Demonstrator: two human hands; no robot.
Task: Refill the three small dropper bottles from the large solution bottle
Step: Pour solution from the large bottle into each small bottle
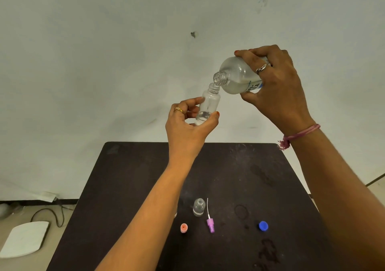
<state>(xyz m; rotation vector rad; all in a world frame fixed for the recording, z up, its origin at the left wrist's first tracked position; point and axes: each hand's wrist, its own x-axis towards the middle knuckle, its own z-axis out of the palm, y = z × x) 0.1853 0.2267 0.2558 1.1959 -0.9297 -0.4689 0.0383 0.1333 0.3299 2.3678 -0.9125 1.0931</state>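
My right hand (277, 87) grips the large clear solution bottle (235, 76), tilted with its open mouth down to the left. That mouth touches the neck of a small clear dropper bottle (209, 104), which my left hand (187, 127) pinches between thumb and fingers, high above the table. A little clear liquid lies at the small bottle's bottom. A second small open bottle (199, 206) stands on the dark table (129, 187) with some liquid in it. No third small bottle is in view; my left forearm covers part of the table.
On the table lie a pink cap (184, 228), a purple spray top with a thin white tube (210, 223) and a blue cap (263, 226). Wet marks darken the table's right side. A white pad (25, 239) and a cable (52, 214) lie on the floor at left.
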